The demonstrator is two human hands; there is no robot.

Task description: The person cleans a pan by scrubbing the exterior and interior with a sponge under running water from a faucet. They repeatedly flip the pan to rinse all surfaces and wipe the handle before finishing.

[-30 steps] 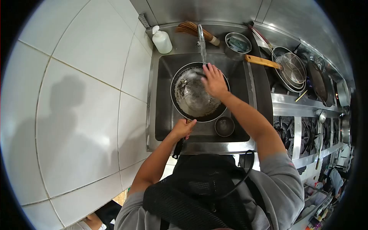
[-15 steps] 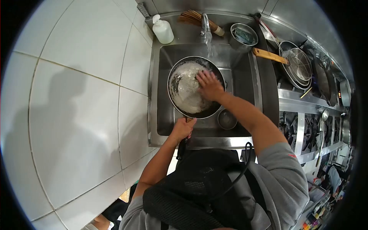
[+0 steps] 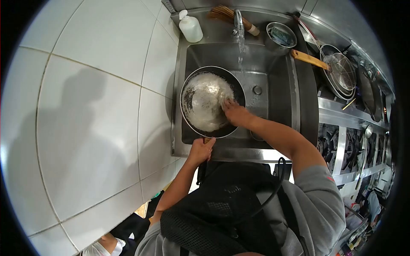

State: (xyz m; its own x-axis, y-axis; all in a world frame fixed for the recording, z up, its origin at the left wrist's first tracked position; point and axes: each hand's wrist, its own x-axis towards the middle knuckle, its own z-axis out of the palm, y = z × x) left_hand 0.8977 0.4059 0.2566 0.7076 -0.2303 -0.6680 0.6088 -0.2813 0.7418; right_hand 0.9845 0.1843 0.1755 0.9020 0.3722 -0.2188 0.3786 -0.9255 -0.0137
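Note:
A frying pan (image 3: 184,112) with a dark inside and a pale rim sits in the sink, with whitish, foamy water swirling in it. My left hand (image 3: 201,150) is wrapped round its handle at the near side. Inside the pan, on the right, my right hand (image 3: 236,114) dips its fingertips into the cloudy water. Those fingers look bunched together, and whatever is under them is hidden. Water runs from the faucet (image 3: 239,21) into the sink, behind and to the right of the pan.
The steel sink (image 3: 277,91) has a drain (image 3: 257,90) right of the pan. Behind stand a white pump bottle (image 3: 191,29), a bamboo brush (image 3: 222,13) and a metal pot (image 3: 282,36). Strainers (image 3: 341,72) and stove burners (image 3: 350,141) lie right. A tiled wall (image 3: 94,128) is at left.
The pan has shifted left and nearer, out from under the running water. My right hand has gone from spread fingers to bunched ones, lower in the pan. My left hand keeps the handle.

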